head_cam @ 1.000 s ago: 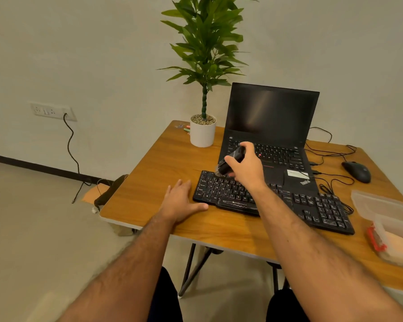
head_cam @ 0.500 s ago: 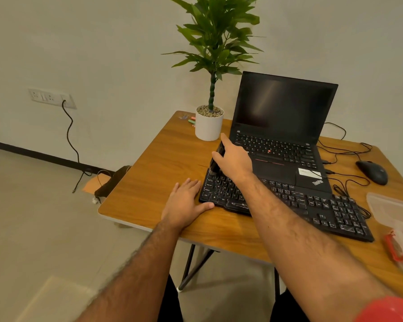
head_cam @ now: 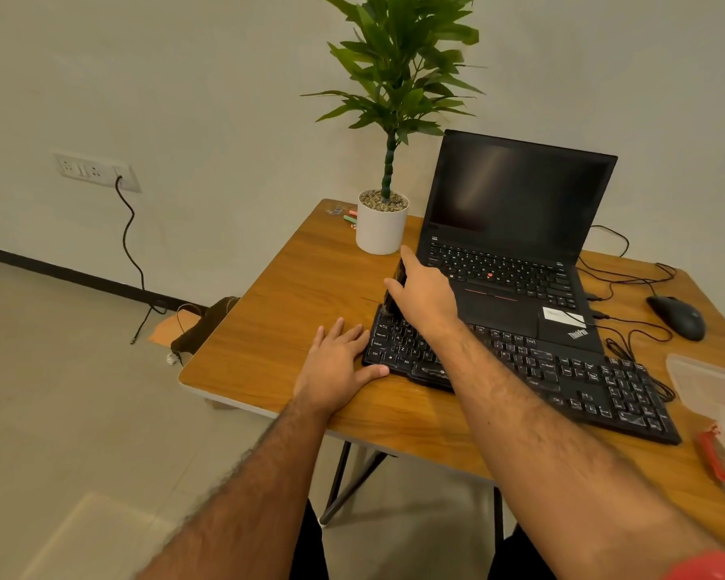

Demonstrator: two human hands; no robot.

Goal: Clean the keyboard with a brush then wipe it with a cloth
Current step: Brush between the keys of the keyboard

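The right hand (head_cam: 425, 297) grips the dark brush (head_cam: 395, 286) upright over the black plastic keyboard's (head_cam: 561, 370) corner; the left hand's (head_cam: 335, 364) flat, empty fingers (head_cam: 344, 334) brace beside it. Hard strokes could push the keyboard past those fingers.

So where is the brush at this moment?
In the head view the brush is gripped in the right hand, standing on the far left corner of the external keyboard, between the white plant pot and the laptop.

On the surface (head_cam: 268, 328), a keyboard (head_cam: 561, 378) lies before a laptop (head_cam: 515, 244); plant (head_cam: 381, 228) behind left, mouse (head_cam: 679, 318) right.
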